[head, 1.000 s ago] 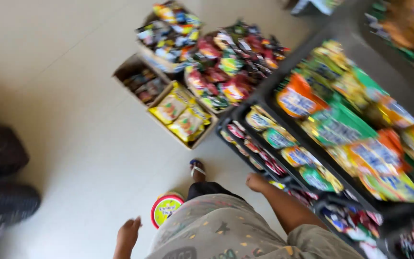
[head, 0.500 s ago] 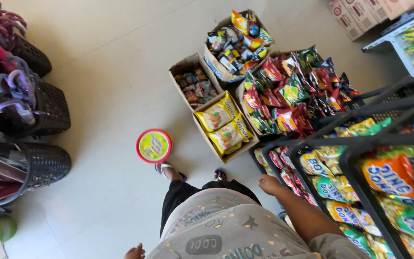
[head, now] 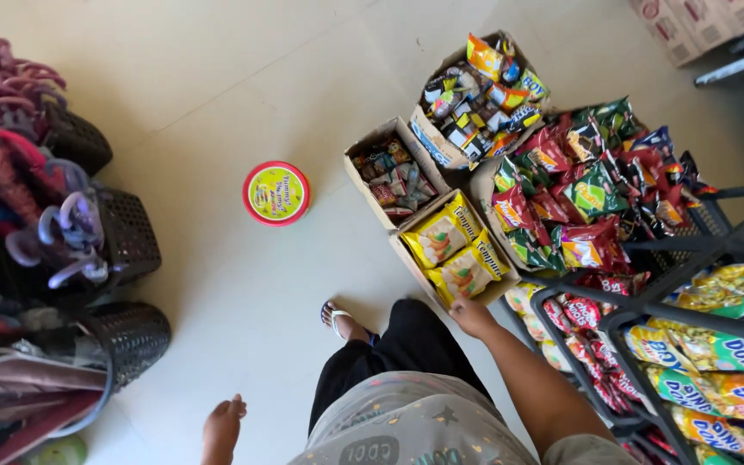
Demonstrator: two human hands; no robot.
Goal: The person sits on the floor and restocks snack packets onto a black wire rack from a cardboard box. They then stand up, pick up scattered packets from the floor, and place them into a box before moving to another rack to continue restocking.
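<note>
My right hand (head: 473,318) hangs low beside my leg, close to the near edge of a cardboard box of yellow snack bags (head: 451,251); it holds nothing and its fingers look loosely curled. My left hand (head: 220,427) swings free at my left side above the pale floor, fingers loosely together and empty. A round tub with a red rim and yellow-green lid (head: 276,193) sits on the floor ahead of me.
More cardboard boxes of snack packets (head: 478,90) and small sweets (head: 392,177) sit ahead, next to a heap of red and green bags (head: 592,189). A black wire rack (head: 676,313) of snacks stands right. Black baskets (head: 128,232) with umbrellas line the left.
The view has swung left and tilted: the snack boxes and the round tub now lie ahead of me, and the baskets on the left have come into sight. Both hands stay empty.
</note>
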